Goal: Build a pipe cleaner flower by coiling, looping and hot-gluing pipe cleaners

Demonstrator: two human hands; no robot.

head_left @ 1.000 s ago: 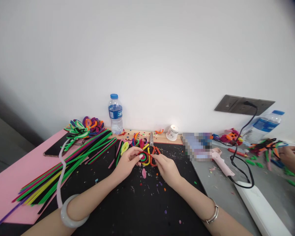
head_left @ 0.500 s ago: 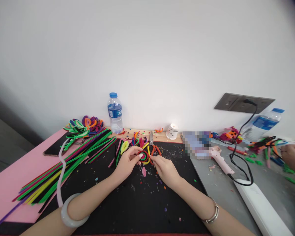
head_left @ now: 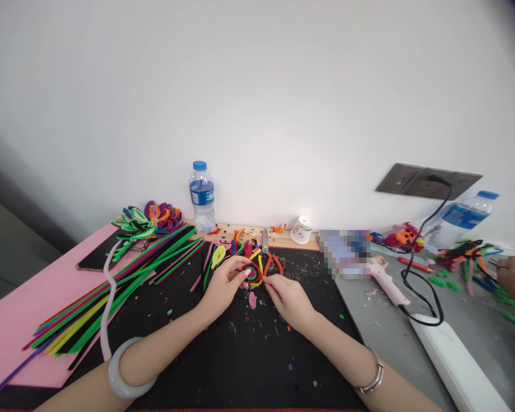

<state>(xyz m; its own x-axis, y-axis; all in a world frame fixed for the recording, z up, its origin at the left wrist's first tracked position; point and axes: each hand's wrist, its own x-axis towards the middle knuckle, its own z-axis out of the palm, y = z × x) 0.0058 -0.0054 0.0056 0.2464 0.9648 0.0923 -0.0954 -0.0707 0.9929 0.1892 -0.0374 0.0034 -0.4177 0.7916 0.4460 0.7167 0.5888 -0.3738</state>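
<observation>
My left hand (head_left: 224, 284) pinches a small coil of pipe cleaners (head_left: 252, 273), wound in red, green, black and yellow, over the black mat (head_left: 223, 355). My right hand (head_left: 288, 298) grips the red pipe cleaner end at the coil's right edge, thumb and fingers closed on it. Orange-handled scissors (head_left: 268, 254) lie just behind the coil. A small pink scrap (head_left: 252, 300) rests on the mat between my hands.
A fan of long coloured pipe cleaners (head_left: 111, 286) lies left on a pink sheet (head_left: 8, 320), beside a phone (head_left: 95, 258). Water bottle (head_left: 202, 197), white cup (head_left: 301, 230), pink glue gun (head_left: 386, 283) with black cable, white power strip (head_left: 455, 360). Another person's hand (head_left: 514, 277) works far right.
My right hand has slid left and down, closing in on the coil as the red end wraps round. The other person's hand at far right drew back slightly.
</observation>
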